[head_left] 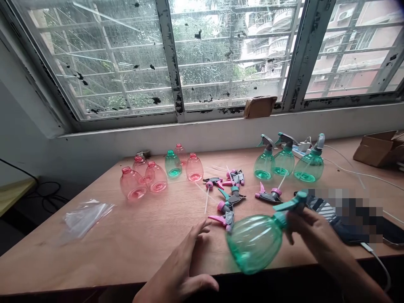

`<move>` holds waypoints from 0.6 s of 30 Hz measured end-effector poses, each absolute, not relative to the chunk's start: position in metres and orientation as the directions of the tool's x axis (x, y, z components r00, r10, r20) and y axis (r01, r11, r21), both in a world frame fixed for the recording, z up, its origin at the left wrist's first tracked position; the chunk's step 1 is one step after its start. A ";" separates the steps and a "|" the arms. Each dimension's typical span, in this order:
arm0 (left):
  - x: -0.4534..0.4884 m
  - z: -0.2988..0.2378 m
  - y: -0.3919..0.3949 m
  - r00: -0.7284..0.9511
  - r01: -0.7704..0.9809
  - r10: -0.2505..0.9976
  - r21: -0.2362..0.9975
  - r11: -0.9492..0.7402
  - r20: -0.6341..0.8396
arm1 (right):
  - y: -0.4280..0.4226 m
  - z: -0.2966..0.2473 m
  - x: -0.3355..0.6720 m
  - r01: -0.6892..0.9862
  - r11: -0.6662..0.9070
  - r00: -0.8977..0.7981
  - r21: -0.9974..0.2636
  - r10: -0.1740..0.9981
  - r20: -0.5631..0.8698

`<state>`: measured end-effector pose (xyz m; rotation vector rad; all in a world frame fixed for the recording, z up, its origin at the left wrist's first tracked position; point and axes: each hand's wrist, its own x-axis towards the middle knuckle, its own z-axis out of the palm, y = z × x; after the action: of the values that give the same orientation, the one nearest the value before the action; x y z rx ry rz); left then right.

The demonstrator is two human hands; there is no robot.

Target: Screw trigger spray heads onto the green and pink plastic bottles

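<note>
My right hand [307, 229] grips a green spray bottle [254, 242] by its neck and trigger head, tilting it on its side over the table's front edge. To the left of that bottle, my left hand [189, 263] is open with the thumb spread wide, holding nothing. Loose pink-and-grey spray heads [227, 214] lie in a pile just beyond it, one with a teal trigger [233, 195] among them. Another pink spray head [269, 194] with its tube raised rests behind the held bottle.
Several headless pink bottles [156, 179] and one green bottle [173, 164] stand at the back left. Three green bottles with spray heads [284, 162] stand at the back right. A clear plastic bag [85, 219] lies left; a cardboard box [378, 148], cables and a dark cloth item [325, 210] are right.
</note>
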<state>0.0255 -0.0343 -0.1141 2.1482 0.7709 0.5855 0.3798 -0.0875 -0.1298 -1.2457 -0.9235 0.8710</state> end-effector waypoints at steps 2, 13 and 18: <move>0.023 -0.114 -0.036 0.689 0.389 0.717 0.784 -0.483 0.100 | -0.085 -0.113 0.412 0.085 0.149 0.542 -0.985 0.823 0.171; 0.025 -0.100 -0.039 0.671 0.492 0.741 0.751 -0.440 -0.005 | -0.010 -0.028 0.534 0.778 -0.222 0.595 -0.588 0.562 0.574; 0.025 -0.103 -0.039 0.685 0.457 0.728 0.762 -0.459 0.028 | 0.018 -0.044 0.543 0.792 -0.258 0.579 -0.554 0.607 0.544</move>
<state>0.0253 -0.0390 -0.1035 2.1321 0.9050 0.4548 0.5427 0.0184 -0.0444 -1.9723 -1.1182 -0.2788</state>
